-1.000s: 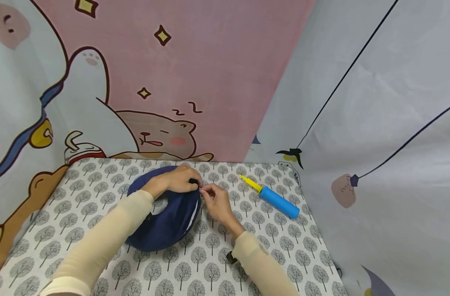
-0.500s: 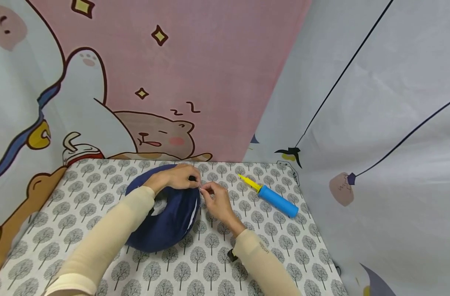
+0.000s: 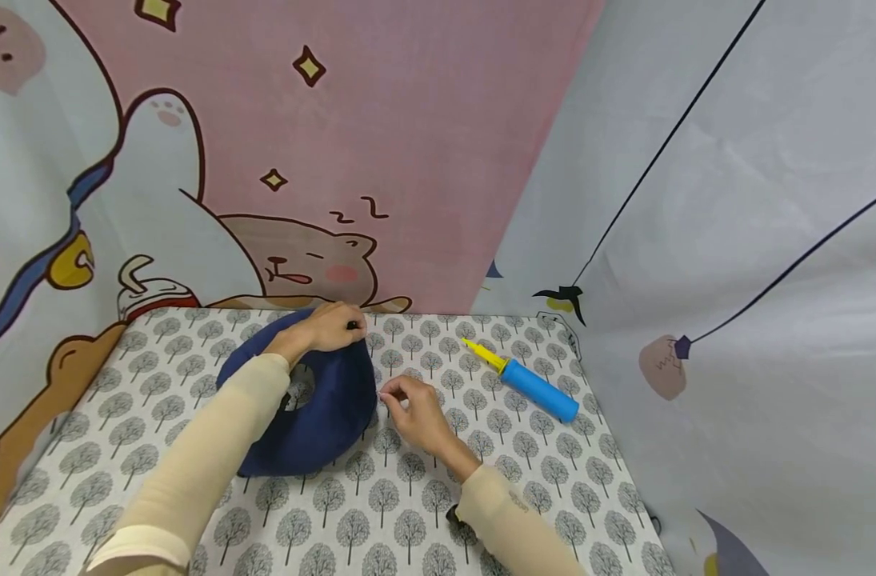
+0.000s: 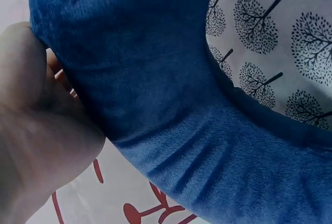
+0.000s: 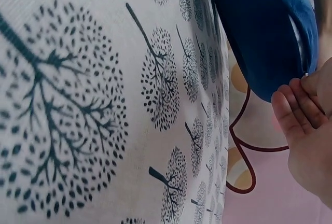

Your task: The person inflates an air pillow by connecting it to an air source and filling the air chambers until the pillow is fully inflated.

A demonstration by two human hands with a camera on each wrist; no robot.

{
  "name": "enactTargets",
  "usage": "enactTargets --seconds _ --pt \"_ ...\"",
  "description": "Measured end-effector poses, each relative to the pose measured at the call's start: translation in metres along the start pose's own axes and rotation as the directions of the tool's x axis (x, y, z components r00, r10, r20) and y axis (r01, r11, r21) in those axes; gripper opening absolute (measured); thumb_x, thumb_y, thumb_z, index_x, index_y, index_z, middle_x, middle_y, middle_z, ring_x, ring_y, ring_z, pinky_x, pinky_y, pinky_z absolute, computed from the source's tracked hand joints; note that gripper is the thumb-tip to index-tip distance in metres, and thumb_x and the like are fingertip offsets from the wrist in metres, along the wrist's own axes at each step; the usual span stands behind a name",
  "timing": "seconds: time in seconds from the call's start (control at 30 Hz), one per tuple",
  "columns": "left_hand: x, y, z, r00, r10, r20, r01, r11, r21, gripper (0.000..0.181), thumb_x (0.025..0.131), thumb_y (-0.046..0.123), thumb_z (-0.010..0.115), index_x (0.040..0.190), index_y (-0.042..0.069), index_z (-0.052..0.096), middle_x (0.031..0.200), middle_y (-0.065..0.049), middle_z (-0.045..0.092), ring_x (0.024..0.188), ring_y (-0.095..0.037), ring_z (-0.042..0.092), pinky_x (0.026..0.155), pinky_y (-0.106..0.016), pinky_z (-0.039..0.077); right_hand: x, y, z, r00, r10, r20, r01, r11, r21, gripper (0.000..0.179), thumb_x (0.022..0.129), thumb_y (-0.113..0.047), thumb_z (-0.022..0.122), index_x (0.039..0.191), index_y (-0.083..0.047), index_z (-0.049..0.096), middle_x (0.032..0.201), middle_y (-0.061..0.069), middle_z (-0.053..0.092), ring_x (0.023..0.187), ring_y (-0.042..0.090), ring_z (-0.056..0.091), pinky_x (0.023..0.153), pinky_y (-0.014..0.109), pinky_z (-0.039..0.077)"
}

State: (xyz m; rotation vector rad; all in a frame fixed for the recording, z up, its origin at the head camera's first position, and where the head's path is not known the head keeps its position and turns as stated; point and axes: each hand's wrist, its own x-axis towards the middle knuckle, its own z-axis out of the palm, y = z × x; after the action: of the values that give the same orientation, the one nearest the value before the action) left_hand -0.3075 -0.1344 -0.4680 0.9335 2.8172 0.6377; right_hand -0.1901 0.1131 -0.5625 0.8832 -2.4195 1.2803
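Note:
A navy ring-shaped cushion [image 3: 337, 408] with a plush cover is tilted over the tree-print cloth, with the cloth showing through its hole. My left hand [image 3: 333, 326] grips the far outer edge; its fingers go behind the cushion in the left wrist view. Along the outer side, a zipper with a pale strip [image 5: 297, 32] runs in the right wrist view. At the lower end of that strip, my right hand [image 5: 311, 125] pinches the small zipper pull [image 5: 306, 73] between thumb and fingers. From the head view, the right hand [image 3: 418, 412] is at the cushion's right side.
A blue hand pump [image 3: 538, 390] with a yellow nozzle lies to the right on the tree-print cloth [image 3: 351, 520]. A pink and white cartoon curtain [image 3: 438, 160] stands behind the table, and a pale curtain [image 3: 769, 280] hangs along the right.
My right hand has moved toward me along the cushion's edge, away from the left hand. The left hand and cushion have shifted left and away, hiding the pale zipper strip from the head view.

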Motion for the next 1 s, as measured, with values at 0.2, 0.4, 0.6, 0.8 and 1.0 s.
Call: enactTargets --seconds 0.2,0.4,0.6,0.8,1.0 --pt "-0.002 -0.005 0.003 1.000 -0.022 0.010 0.022 1.000 0.002 0.023 0.115 0.023 0.063 0.119 0.014 0.084 0.126 -0.010 0.079 0.113 -0.034 0.074 0.105 -0.059 0.055 0.001 0.001 0.004 0.998 -0.036 -0.055 0.036 0.999 -0.005 0.004 0.107 -0.002 0.075 0.104 -0.005 0.076 0.097 0.010 0.081 0.086 0.020 0.080 0.081 0.026 0.066" --pt "-0.008 -0.002 0.008 0.999 0.043 0.025 -0.043 0.999 0.001 0.028 0.115 0.027 0.062 0.129 0.016 0.084 0.133 -0.010 0.081 0.129 -0.039 0.072 0.122 -0.071 0.044 0.003 0.003 0.003 0.996 -0.039 -0.084 0.039 0.999 0.003 0.005 0.107 -0.001 0.074 0.105 -0.004 0.076 0.098 0.011 0.081 0.087 0.022 0.080 0.083 0.027 0.066" --pt "-0.008 0.001 0.022 0.986 0.167 0.017 -0.167 0.986 -0.032 0.028 0.113 0.032 0.064 0.128 0.022 0.085 0.137 -0.004 0.081 0.137 -0.036 0.067 0.126 -0.081 0.030 0.008 0.007 -0.004 0.992 -0.023 -0.122 0.025 1.000 0.018 0.005 0.106 0.000 0.075 0.106 -0.004 0.078 0.099 0.012 0.082 0.086 0.023 0.080 0.080 0.029 0.067" --pt "-0.011 0.036 0.013 0.973 0.205 0.107 -0.199 0.978 -0.066 0.027 0.114 0.027 0.062 0.126 0.025 0.086 0.140 -0.001 0.080 0.144 -0.034 0.064 0.135 -0.080 0.016 0.013 0.011 -0.010 0.986 0.019 -0.167 -0.017 1.000 0.011 0.005 0.107 -0.003 0.075 0.107 -0.005 0.079 0.101 0.012 0.082 0.088 0.023 0.080 0.081 0.028 0.066" --pt "-0.007 0.045 0.018 0.971 0.207 0.121 -0.204 0.978 -0.035 0.021 0.112 0.028 0.064 0.114 0.028 0.085 0.128 0.006 0.081 0.139 -0.029 0.065 0.136 -0.074 0.021 0.014 0.012 -0.013 0.981 0.009 -0.194 -0.008 1.000 0.003 0.004 0.108 -0.004 0.073 0.107 -0.004 0.078 0.104 0.013 0.081 0.089 0.025 0.079 0.081 0.030 0.067"
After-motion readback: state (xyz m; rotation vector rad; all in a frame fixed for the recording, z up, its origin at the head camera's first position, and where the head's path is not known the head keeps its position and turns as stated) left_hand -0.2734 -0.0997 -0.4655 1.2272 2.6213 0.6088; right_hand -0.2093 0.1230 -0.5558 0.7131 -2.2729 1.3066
